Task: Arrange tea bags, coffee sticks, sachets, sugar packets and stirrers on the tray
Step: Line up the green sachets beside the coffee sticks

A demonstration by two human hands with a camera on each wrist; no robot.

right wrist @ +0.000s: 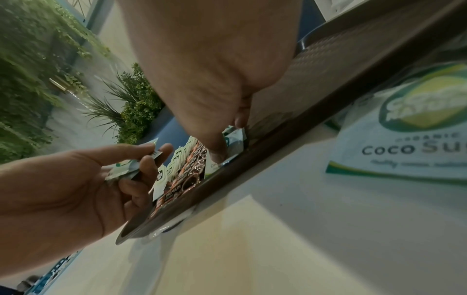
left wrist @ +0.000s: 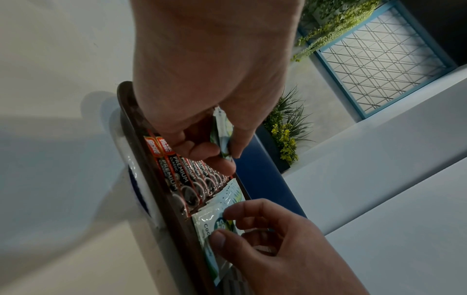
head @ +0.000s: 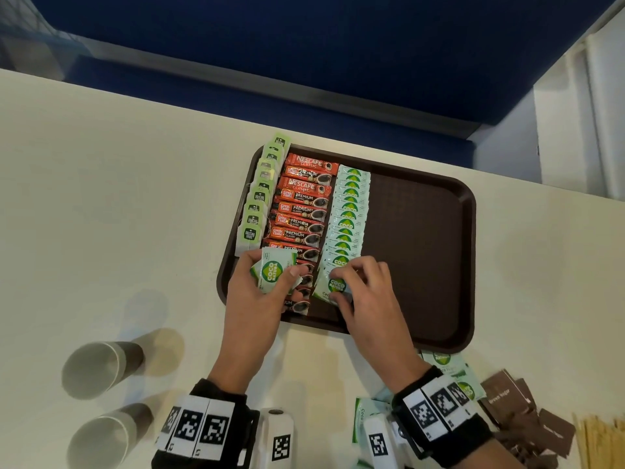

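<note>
A brown tray holds three columns: green tea bags on the left, red coffee sticks in the middle, pale coco sugar sachets to their right. My left hand grips a small stack of coco sachets above the tray's near left corner, seen edge-on as the held sachets in the left wrist view. My right hand pinches one sachet at the near end of the sachet column, thumb and fingers on the same sachet.
Two paper cups lie on the table at the near left. Near right of the tray lie loose coco sachets, brown sugar packets and wooden stirrers. The tray's right half is bare. A blue partition stands behind the table.
</note>
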